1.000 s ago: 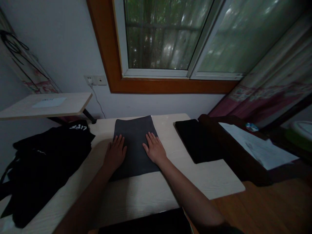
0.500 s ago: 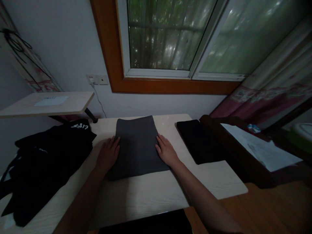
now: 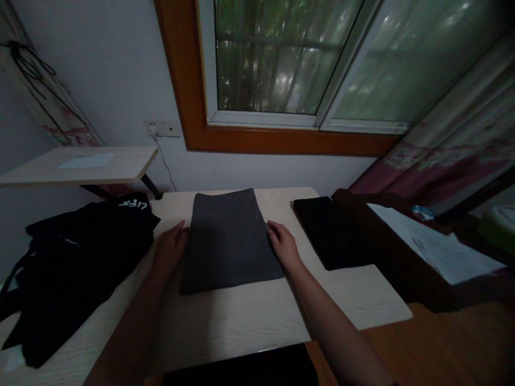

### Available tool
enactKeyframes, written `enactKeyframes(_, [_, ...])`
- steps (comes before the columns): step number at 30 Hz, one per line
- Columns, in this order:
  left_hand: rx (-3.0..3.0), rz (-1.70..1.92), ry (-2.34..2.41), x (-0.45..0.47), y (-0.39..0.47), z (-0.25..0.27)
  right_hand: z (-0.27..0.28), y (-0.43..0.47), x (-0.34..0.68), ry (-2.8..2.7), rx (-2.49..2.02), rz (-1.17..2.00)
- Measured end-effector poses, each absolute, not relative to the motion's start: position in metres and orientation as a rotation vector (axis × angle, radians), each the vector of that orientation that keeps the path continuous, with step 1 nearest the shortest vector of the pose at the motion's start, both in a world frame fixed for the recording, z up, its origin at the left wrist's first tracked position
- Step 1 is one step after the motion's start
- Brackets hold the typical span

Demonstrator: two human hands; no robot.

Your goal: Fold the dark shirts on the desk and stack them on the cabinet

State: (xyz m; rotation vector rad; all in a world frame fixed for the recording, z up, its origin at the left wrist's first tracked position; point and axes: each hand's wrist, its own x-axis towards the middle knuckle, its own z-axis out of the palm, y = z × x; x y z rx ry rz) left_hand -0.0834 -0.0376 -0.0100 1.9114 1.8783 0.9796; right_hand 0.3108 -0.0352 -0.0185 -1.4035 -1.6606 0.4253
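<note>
A dark grey folded cloth [image 3: 229, 241], probably a garment, lies flat on the pale wood-grain table [image 3: 237, 321] in front of me. My left hand [image 3: 172, 246] rests on its side along the cloth's left edge, fingers stretched forward and not gripping. At the opposite edge is my right hand [image 3: 285, 245], its fingers loosely bent with a gap between thumb and forefinger. Its fingertips touch or nearly touch the cloth's border; which of these I cannot tell.
A heap of black clothing [image 3: 88, 252] with white lettering lies left, beneath a small raised shelf [image 3: 80, 166]. To the right is a black folded cloth [image 3: 330, 230]. Beyond it, papers [image 3: 434, 246] lie on dark furniture. A window [image 3: 281, 64] and a wall socket [image 3: 161, 127] are behind the table.
Both hands have slid outward off the top of the grey cloth to its side edges. Right fingers have bent from lying flat. The cloth stays in place.
</note>
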Motion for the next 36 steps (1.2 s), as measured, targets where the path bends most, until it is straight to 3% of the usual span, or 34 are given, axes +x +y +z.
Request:
enactKeyframes(8, [1.727, 0.922, 1.986, -0.085, -0.037, -0.005, -0.018, -0.034, 0.309, -1.672, -1.435, 0.445])
enactKeyframes(36, [1.919, 0.818, 1.926, -0.080, -0.040, -0.002, -0.009, -0.036, 0.305, -1.729, -1.561, 0.497])
